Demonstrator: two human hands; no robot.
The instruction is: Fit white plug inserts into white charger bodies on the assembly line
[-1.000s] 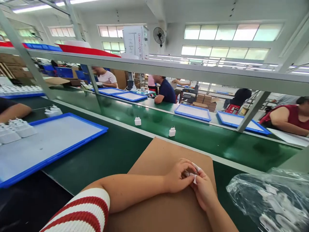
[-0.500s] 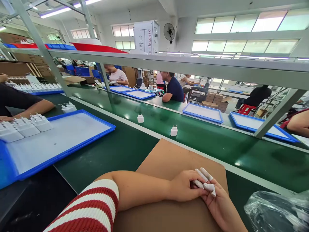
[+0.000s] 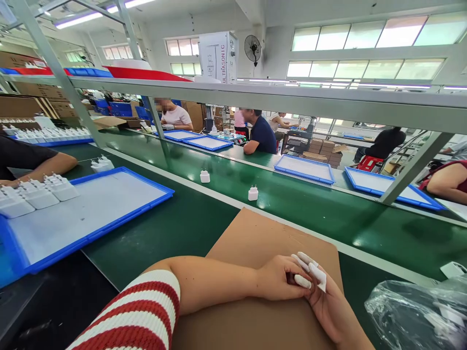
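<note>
My left hand point(image 3: 279, 278) reaches across from the left, its fingers curled against the fingers of my right hand point(image 3: 326, 308). My right hand comes up from the lower right with the palm partly showing and its fingers bent toward the left ones. White finger cots point(image 3: 302, 281) cover several fingertips. A loose white flap point(image 3: 318, 278) sticks out between the hands; whether it is part of a cot or a separate piece I cannot make out. Below both hands lies a brown cardboard sheet point(image 3: 255, 233). Overlapping fingers hide what is pinched.
Two white plug chargers point(image 3: 205, 176) point(image 3: 253, 193) stand on the green conveyor belt point(image 3: 292, 209). Another white item point(image 3: 453, 269) shows behind a clear plastic bag point(image 3: 412, 311) at right. A blue-rimmed tray point(image 3: 109, 204) holds chargers at left, near a co-worker's arm point(image 3: 54, 165). A metal shelf point(image 3: 255, 95) crosses above.
The chargers on the belt have shifted left, and a white item has come into view at right. My hands stay together; the fingers have shifted and the white flap stands out more.
</note>
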